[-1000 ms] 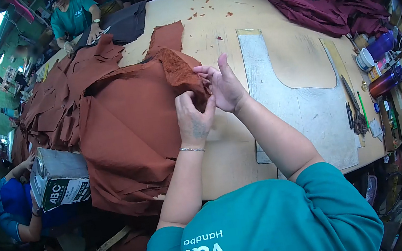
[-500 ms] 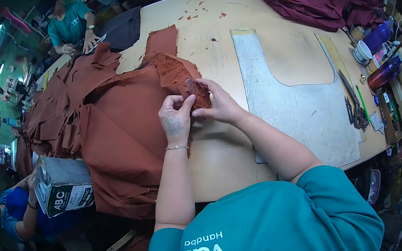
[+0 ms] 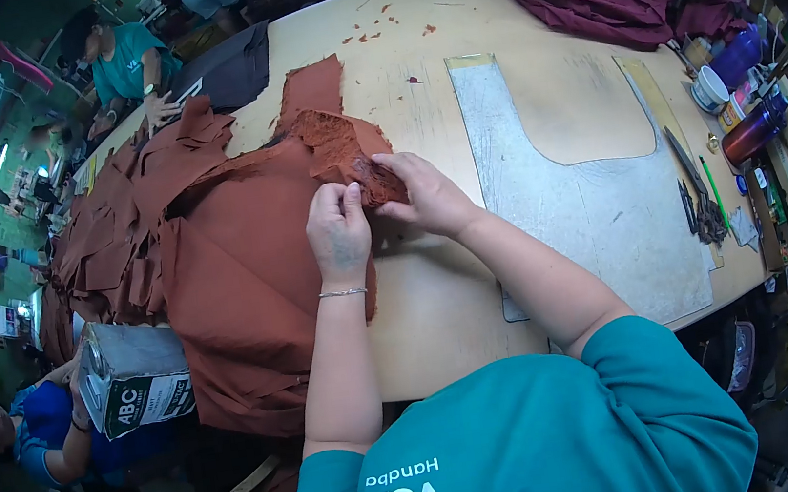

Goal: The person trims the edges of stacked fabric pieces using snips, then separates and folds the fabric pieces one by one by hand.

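A stack of rust-brown fabric lies on the table, its frayed edge folded up into a ragged flap. My right hand grips the right end of this flap between thumb and fingers. Close beside it, my left hand is closed in a pinch, thumb against curled fingers, at the flap's lower edge. Whatever sits between those left fingertips is too small to make out.
Right of my hands lies a large grey U-shaped template. Shears and a green pencil rest beyond it. A metal can stands at left. Dark red cloth covers the far right; a co-worker is at far left.
My left thumb and fingers have drawn slightly away from the flap and closed tighter. My right hand keeps its grip. The co-worker's hand at far left has shifted on the fabric.
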Action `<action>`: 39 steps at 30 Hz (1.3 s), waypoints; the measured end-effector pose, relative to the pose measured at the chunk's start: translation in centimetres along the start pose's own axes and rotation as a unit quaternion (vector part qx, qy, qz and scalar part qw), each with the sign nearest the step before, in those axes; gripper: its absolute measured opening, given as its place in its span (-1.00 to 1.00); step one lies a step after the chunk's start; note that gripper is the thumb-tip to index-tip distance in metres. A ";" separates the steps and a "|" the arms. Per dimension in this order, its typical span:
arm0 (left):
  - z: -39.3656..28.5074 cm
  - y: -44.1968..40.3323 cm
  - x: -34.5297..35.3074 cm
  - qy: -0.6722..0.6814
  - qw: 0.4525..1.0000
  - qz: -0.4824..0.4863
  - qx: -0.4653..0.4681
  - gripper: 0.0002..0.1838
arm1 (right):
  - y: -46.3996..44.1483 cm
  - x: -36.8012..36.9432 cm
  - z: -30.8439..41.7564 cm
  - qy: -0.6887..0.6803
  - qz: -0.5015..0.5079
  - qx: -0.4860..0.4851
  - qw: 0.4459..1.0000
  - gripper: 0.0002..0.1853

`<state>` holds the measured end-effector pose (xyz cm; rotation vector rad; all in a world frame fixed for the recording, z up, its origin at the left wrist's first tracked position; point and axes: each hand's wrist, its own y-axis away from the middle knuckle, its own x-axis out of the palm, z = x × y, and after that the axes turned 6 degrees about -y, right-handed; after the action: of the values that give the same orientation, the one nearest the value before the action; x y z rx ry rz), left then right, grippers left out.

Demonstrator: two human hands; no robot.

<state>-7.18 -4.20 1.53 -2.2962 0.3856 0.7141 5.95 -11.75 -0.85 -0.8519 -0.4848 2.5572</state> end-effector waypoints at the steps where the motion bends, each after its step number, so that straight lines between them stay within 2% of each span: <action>1: -0.2 -0.1 0.1 -0.031 0.999 0.012 0.040 -0.82 | 0.0 0.0 0.2 0.043 -0.002 -0.026 0.999 -0.19; 4: -1.3 -0.6 0.5 -0.088 0.986 0.038 0.136 -0.82 | -0.2 0.8 0.1 0.077 -0.075 -0.063 0.992 -0.17; 7: -0.9 -2.0 -0.4 -0.102 0.979 0.096 0.147 -0.81 | -0.8 -0.5 0.1 0.128 -0.034 -0.068 0.989 -0.16; 8: -0.2 -2.6 -0.6 -0.105 0.977 0.121 0.142 -0.73 | -1.2 -1.2 0.4 0.110 -0.002 -0.055 0.992 -0.21; 9: 0.5 -3.3 -0.8 -0.012 0.988 0.138 0.061 -0.71 | -1.9 -1.5 0.3 0.096 0.007 -0.071 0.993 -0.24; 11: 0.9 -4.6 -1.2 0.173 0.966 0.166 -0.101 -0.65 | -3.2 -2.3 0.3 0.069 0.023 -0.104 0.992 -0.30; 12: 0.6 -4.8 -1.1 0.302 0.929 0.131 -0.166 -0.60 | -3.9 -2.4 0.6 0.036 -0.023 -0.140 0.989 -0.51; 15: 1.1 -5.6 -0.5 0.365 0.907 0.076 -0.196 -0.65 | -5.4 -2.5 0.9 0.017 -0.029 -0.074 0.997 -0.68; 16: 1.3 -5.6 -0.9 0.344 0.916 0.087 -0.189 -0.73 | -5.7 -2.4 0.9 0.016 -0.035 -0.066 0.997 -0.72; 18: 0.9 -5.1 -0.8 0.301 0.937 0.086 -0.155 -0.76 | -5.9 -2.1 0.9 0.015 -0.044 -0.044 0.998 -0.78; 21: 0.0 -4.1 0.6 0.248 0.959 0.048 -0.128 -0.78 | -5.7 -1.0 -0.2 -0.001 -0.067 -0.061 0.996 -0.75; 23: 0.4 -3.4 1.3 0.223 0.966 0.051 -0.122 -0.80 | -5.2 -0.3 -0.3 0.038 -0.102 -0.109 0.988 -0.73; 24: 1.2 -3.0 1.7 0.146 0.978 0.061 -0.133 -0.86 | -5.0 0.0 -0.3 0.057 -0.120 -0.135 0.982 -0.72; 27: -0.1 -2.3 0.7 0.036 0.998 0.033 0.034 -0.88 | -4.7 0.6 -0.7 0.170 -0.132 -0.091 0.972 -0.67; 28: -0.3 -2.2 0.2 0.005 0.996 0.062 0.062 -0.85 | -4.9 0.1 -0.8 0.171 -0.091 -0.048 0.980 -0.65; 30: 0.1 -2.3 -0.9 0.049 0.993 0.085 0.063 -0.89 | -6.0 -1.8 -1.7 0.170 -0.007 0.035 0.985 -0.62; 31: 0.4 -2.3 -1.8 0.070 0.991 0.096 0.062 -0.91 | -6.6 -2.6 -3.2 0.147 -0.034 0.061 0.987 -0.63; 32: -0.1 -1.9 -3.7 0.206 0.976 0.066 0.005 -0.92 | -7.3 -3.7 -4.8 0.124 -0.062 0.087 0.987 -0.64; 33: -0.5 -1.4 -6.1 0.336 0.940 0.034 -0.050 -0.91 | -7.9 -5.2 -5.9 0.148 -0.087 0.166 0.971 -0.70; 34: 0.5 -1.5 -9.0 0.276 0.959 -0.043 -0.041 -0.81 | -8.2 -6.4 -6.1 0.196 -0.062 0.223 0.953 -0.77; 35: 3.1 -1.3 -11.1 0.376 0.918 -0.107 -0.068 -0.80 | -8.6 -6.3 -6.4 0.200 -0.065 0.221 0.952 -0.78; 36: 2.6 -1.8 -13.6 0.450 0.854 -0.202 -0.166 -0.75 | -8.8 -5.8 -6.9 0.207 -0.062 0.218 0.952 -0.78; 37: 2.0 -2.3 -16.1 0.514 0.761 -0.313 -0.241 -0.66 | -9.0 -5.2 -7.4 0.212 -0.056 0.214 0.952 -0.78; 39: 3.4 -1.8 -22.7 0.532 0.715 -0.404 -0.208 -0.57 | -8.9 -4.4 -8.6 0.179 -0.079 0.231 0.953 -0.77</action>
<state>-25.94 1.07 13.79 -2.6989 -0.3675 -1.1330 16.91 -4.48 -1.30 -1.0144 0.1499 2.1648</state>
